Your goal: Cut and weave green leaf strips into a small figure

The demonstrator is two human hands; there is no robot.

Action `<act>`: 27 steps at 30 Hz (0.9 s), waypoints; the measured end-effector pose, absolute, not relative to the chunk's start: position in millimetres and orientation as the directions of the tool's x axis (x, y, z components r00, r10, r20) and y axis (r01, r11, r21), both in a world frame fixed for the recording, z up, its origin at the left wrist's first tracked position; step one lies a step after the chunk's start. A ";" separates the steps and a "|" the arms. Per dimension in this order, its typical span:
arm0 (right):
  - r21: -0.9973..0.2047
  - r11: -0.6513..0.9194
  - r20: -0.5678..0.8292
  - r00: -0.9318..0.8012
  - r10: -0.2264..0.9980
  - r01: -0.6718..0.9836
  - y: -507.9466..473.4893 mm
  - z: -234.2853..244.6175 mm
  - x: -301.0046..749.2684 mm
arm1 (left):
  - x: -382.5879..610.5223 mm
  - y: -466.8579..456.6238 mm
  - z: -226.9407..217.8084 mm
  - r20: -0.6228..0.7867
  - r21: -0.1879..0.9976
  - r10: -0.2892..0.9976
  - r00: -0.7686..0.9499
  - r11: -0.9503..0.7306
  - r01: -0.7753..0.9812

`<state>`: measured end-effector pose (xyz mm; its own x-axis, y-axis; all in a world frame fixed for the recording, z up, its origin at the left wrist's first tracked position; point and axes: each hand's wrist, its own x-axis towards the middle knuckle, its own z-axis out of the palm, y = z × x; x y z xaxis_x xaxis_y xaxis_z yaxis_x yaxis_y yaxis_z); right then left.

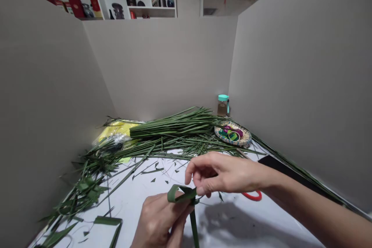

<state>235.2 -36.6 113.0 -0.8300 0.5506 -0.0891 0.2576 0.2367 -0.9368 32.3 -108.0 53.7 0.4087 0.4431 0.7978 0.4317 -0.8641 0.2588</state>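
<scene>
Right now we are working a looped green palm-leaf strip (pixel 181 193) just above the fingers of our left hand (pixel 155 221). Those fingers are curled together and clamped on the strip, with its long tail hanging below them. Our right hand (pixel 223 172) is pinching the loop's far end, thumb and fingertips closing on it. Just beyond those right fingers, a red plastic loop (pixel 252 196) is lying on the white table (pixel 139 205), with a flat black sheet (pixel 283 166) beyond it. Far ahead of our fingertips, a heap of long palm leaves (pixel 174 126) is spreading across the table. Past it, a round woven tray (pixel 247 137) is holding colourful woven pieces (pixel 234 135), and a teal-capped glass jar (pixel 222 106) is holding something brown.
</scene>
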 end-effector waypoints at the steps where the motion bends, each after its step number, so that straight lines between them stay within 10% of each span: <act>1: -0.962 0.172 -0.101 -0.859 0.502 0.214 -33.3 107.5 234.4 | 32.8 -108.0 55.0 0.780 0.296 0.465 0.420 -0.864 0.408; 7: -0.995 -0.101 -0.037 -0.913 0.407 -0.005 -25.4 81.3 233.9 | 33.2 -109.6 61.7 0.656 0.539 0.648 0.387 -0.761 0.360; 15: -0.973 -0.105 0.084 -0.740 0.667 -0.206 -61.0 71.3 227.8 | 30.0 -111.4 54.7 0.373 0.878 0.881 0.292 -0.437 0.197; 27: -0.962 0.002 0.199 -0.699 0.687 -0.271 -63.1 67.6 219.5 | 29.2 -109.4 47.3 0.155 0.984 0.964 0.215 -0.171 0.056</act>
<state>219.5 -63.1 67.6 -0.6990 0.6869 0.1988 -0.2714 0.0023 -0.9624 29.2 -109.4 47.3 0.2153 0.9641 0.1553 0.0561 -0.1710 0.9837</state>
